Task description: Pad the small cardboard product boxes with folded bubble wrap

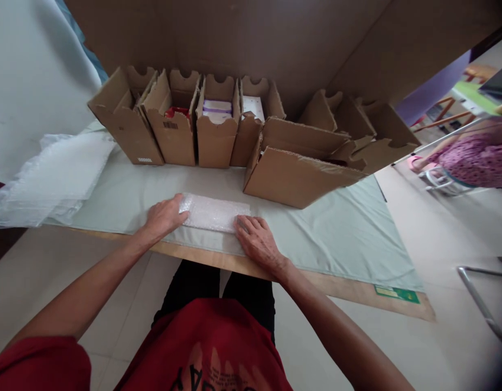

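A flat, oblong bubble-wrap pouch (214, 212) lies on the pale green cloth near the table's front edge. My left hand (166, 216) grips its left end, the thumb on top and the fingers at the far corner. At the other end, my right hand (256, 239) has its fingers bent over the pouch's right edge. Whether anything is inside the pouch, I cannot tell.
Upright cardboard boxes (179, 138) line the back of the table, some holding small packs. A wider cardboard box (303, 176) stands right of centre. Clear plastic bubble bags (59, 174) are piled at the left. A person in pink (476, 152) is at far right.
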Demonstrator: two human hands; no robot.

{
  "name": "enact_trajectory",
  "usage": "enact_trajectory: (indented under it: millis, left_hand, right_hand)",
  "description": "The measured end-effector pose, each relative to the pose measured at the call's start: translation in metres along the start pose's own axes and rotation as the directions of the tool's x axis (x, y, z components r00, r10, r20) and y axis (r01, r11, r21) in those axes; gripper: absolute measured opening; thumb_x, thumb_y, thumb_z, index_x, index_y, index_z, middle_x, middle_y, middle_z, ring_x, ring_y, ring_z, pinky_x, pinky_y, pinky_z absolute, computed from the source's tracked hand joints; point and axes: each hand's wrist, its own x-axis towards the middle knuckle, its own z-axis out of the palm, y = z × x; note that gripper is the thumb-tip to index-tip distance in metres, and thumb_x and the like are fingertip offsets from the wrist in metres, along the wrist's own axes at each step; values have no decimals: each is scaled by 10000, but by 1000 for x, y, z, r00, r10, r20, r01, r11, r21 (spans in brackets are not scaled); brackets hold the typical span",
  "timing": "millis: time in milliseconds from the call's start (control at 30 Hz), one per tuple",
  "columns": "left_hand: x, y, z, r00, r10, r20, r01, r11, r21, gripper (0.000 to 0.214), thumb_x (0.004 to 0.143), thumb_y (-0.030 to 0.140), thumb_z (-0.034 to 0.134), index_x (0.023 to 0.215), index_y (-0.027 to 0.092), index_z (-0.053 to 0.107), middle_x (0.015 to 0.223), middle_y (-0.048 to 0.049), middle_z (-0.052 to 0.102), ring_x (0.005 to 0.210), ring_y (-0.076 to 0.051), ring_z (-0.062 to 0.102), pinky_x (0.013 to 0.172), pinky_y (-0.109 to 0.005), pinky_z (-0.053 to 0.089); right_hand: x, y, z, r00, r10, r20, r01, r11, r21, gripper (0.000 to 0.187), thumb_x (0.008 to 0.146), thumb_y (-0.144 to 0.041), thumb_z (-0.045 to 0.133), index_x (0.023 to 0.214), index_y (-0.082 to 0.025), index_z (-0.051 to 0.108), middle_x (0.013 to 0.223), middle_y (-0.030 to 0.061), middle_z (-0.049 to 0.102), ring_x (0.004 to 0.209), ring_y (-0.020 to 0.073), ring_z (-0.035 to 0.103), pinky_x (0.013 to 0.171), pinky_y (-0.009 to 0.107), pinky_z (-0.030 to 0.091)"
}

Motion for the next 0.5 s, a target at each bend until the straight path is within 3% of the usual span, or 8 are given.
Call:
enact_trajectory:
  millis: [200,367,500]
  left_hand:
    - [4,-1,2,998,-51,47,50,999,7,590,932,463,482,1434,154,464,1173,-181,739,1103,-390,694,868,-431,515]
    - [-1,-1,4,998,-53,32,53,999,-6,574,955,440,462,1442,137,466,1200,-180,733,1137,-387,686,873,-422,517]
    - [-4,-1,7,999,-48,22,49,999,-12,552,973,436,448,1445,149,472,1177,-162,743,1124,-370,694,865,-408,516]
  right_hand:
    - [6,11,-12,999,3,-40,-3,1000,-5,389,1007,-365,543,1301,-129,641,1438,201,590,1169,319,588,1017,484,416]
    - [6,22,-15,961,257,-98,-252,966,62,369,1024,-355,486,1270,-142,659,1330,171,666,1083,292,629,924,418,421]
    - [8,24,-9,888,460,-11,-454,881,133,359,977,-331,552,1256,-136,666,994,120,769,943,274,670,849,383,412]
